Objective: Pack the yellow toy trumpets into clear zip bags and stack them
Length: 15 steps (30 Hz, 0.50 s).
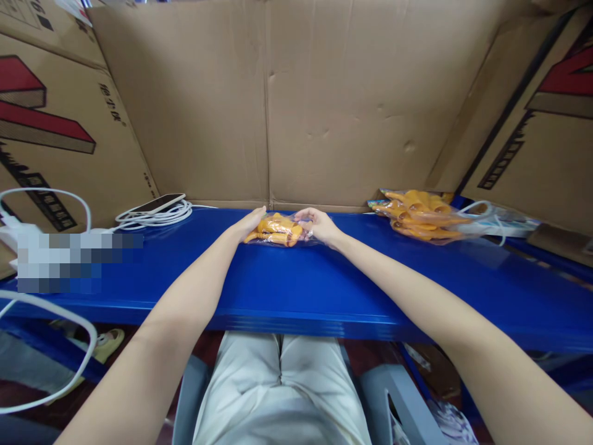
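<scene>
A clear plastic bag of orange plastic pieces (278,230) lies on the blue tabletop, between my two hands. My left hand (251,224) holds the bag's left end, its fingers reaching along the far side; the thumb is mostly hidden. At the other end, my right hand (320,226) has its fingers bent and closed on the loose clear plastic. The exact shape of the pieces inside is hard to make out through the shiny film. Farther right, a second group of bagged orange pieces (419,215) rests on the table, apart from my hands.
Cardboard panels (352,111) stand behind and at both sides of the blue table (296,287). On the left are a phone (160,203), a coiled white cable (178,216) and a white power strip (28,244). Another white cable (88,346) loops past the table's front edge.
</scene>
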Each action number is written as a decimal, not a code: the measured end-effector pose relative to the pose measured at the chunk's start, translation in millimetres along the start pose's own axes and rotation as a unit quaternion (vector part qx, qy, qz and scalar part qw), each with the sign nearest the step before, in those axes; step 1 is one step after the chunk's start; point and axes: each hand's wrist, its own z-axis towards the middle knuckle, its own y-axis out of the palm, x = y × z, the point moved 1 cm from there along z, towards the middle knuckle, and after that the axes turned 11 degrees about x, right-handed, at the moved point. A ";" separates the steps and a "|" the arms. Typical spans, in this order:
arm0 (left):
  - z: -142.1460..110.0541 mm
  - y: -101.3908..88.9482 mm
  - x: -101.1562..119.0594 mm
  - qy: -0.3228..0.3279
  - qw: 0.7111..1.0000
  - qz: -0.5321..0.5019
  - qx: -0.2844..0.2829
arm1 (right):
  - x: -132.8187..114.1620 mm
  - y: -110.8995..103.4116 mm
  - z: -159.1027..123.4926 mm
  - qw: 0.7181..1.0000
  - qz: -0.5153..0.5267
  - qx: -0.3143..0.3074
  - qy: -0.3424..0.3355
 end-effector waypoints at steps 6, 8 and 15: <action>9.1 -0.9 -6.0 0.081 0.987 0.109 0.087 | -3.3 -2.2 1.2 0.997 -0.060 0.045 -0.010; 9.2 0.5 -6.4 0.100 0.983 0.122 0.097 | -4.7 -5.6 3.3 0.997 -0.038 0.060 -0.005; 9.8 2.8 -5.6 0.117 0.975 0.157 0.104 | -16.5 -14.7 2.2 0.999 -0.046 0.013 0.008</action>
